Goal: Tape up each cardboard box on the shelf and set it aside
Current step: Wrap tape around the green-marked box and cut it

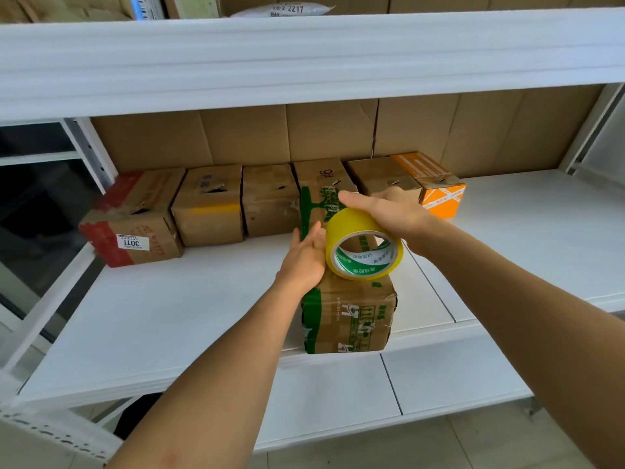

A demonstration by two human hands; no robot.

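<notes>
White shelf (169, 316), boxes along its back edge. One long cardboard box (348, 313) with green print pulled forward, its near end just over the shelf's front edge. Right hand (389, 214) grasps a yellow tape roll (363, 245), fingers curled over the top; the roll rests on the box's top. Left hand (304, 255) lies flat against the box's left top edge, fingers straight, grip released, touching the roll's side. Behind: red-taped box (135, 218) at the back left, two plain brown boxes (209, 208) beside it, orange box (436, 184) right of the row.
</notes>
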